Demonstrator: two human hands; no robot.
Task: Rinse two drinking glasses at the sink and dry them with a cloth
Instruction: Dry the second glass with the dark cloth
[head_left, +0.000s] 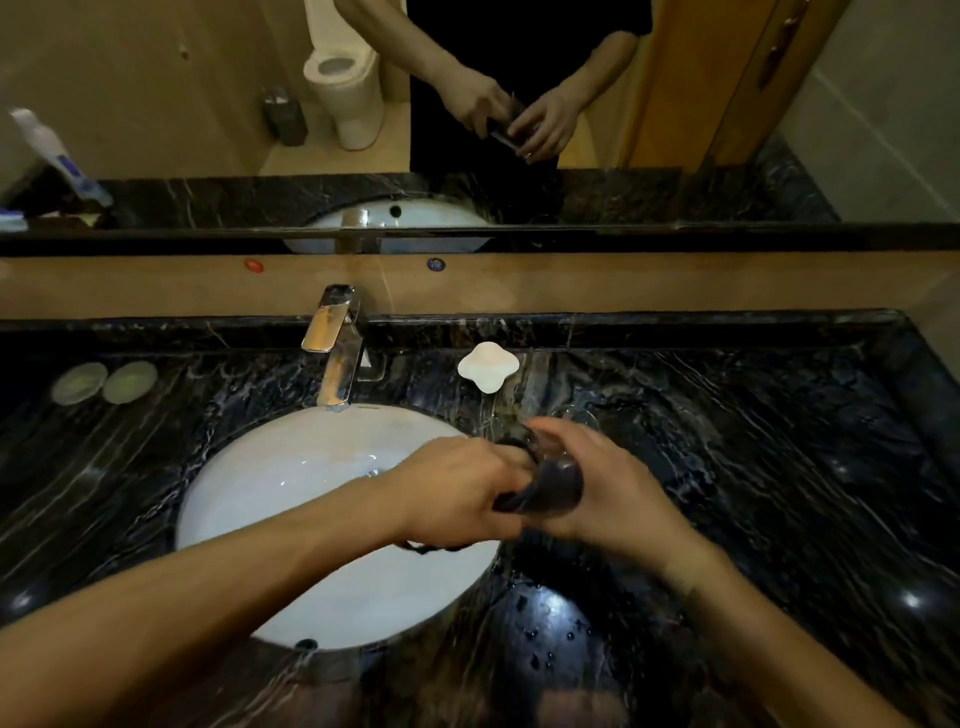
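My right hand holds a clear drinking glass above the right rim of the white sink. A dark cloth fills the inside of the glass. My left hand grips that cloth at the glass's mouth, and a loose end hangs below my wrist. A second clear glass stands upright on the black marble counter just behind my right hand, partly hidden by my fingers. No water runs from the chrome tap.
A white soap dish sits behind the glasses near the backsplash. Two round pale lids lie on the counter far left. Water drops dot the front counter edge. A mirror above shows my hands, a toilet and a door.
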